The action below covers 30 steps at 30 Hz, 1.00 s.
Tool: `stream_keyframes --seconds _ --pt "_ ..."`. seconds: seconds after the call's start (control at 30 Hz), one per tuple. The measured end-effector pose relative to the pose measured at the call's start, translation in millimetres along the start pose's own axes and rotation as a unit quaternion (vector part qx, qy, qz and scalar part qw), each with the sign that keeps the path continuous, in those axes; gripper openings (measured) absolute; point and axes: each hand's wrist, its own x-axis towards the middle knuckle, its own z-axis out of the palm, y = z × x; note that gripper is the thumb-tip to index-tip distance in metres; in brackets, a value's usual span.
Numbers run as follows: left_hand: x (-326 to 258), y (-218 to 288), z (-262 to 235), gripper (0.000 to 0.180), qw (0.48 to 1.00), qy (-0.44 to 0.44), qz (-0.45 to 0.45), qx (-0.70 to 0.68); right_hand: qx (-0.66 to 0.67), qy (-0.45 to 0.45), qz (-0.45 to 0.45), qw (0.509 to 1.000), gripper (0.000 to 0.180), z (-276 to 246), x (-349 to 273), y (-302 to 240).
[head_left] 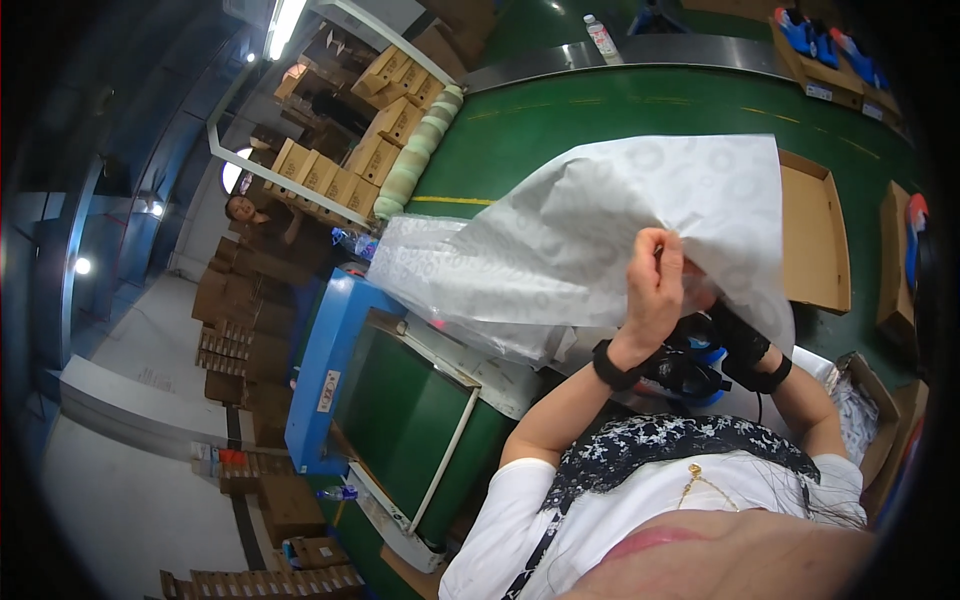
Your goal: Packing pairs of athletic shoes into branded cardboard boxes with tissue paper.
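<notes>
Here, the green belt [600, 120] is the landmark, and it curves across the upper part of the view. Far to the left of the belt, brown cartons [330, 175] stand in stacks, and another person [243, 210] looks out from behind them. Just at the left edge of the belt, a row of pale green rolls [420, 150] runs along its border. Below the belt there is a blue machine [325, 370] with a dark green panel.

Over the belt, a big sheet of white tissue paper [600, 230] with faint round patterns is lifted up. The left hand [655, 285] pinches the lower edge of the paper, with the fingers pressed together on it. A black band is on its wrist. The right hand [712, 300] is mostly hidden under the paper, so it is not possible to tell its grip. Below the two hands, a black and blue shoe [690, 370] shows a little.

Right of the paper, an open flat box [815, 240] lies on the belt. At the far edge of the belt stand a water bottle [600, 35] and boxes with blue shoes [825, 45].
</notes>
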Motion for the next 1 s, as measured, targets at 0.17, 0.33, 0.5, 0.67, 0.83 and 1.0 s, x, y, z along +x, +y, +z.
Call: stream_keyframes --seconds 0.17,0.33,0.5,0.67,0.83,1.0 --pt "11 -13 8 0.040 0.953 -0.056 0.168 0.247 -0.011 0.311 0.016 0.950 0.038 -68 8 33" --pt "0 -74 -26 0.055 0.870 -0.088 0.161 0.458 -0.122 0.576 -0.119 0.799 0.038 -182 -17 59" --pt "-16 -115 -82 0.059 0.749 -0.163 -0.072 0.638 -0.093 0.652 0.200 0.726 0.046 -266 -83 75" --pt "-25 -141 -105 0.064 0.754 -0.131 -0.137 0.629 -0.183 0.678 0.179 0.689 0.050 -457 -258 187" --pt "-23 -160 -133 0.067 0.778 -0.038 -0.145 0.610 -0.291 0.679 0.178 0.650 0.053 -480 -311 180" --pt "-14 -177 -164 0.074 0.835 0.005 -0.144 0.531 -0.381 0.665 0.155 0.624 0.058 -398 -240 133"
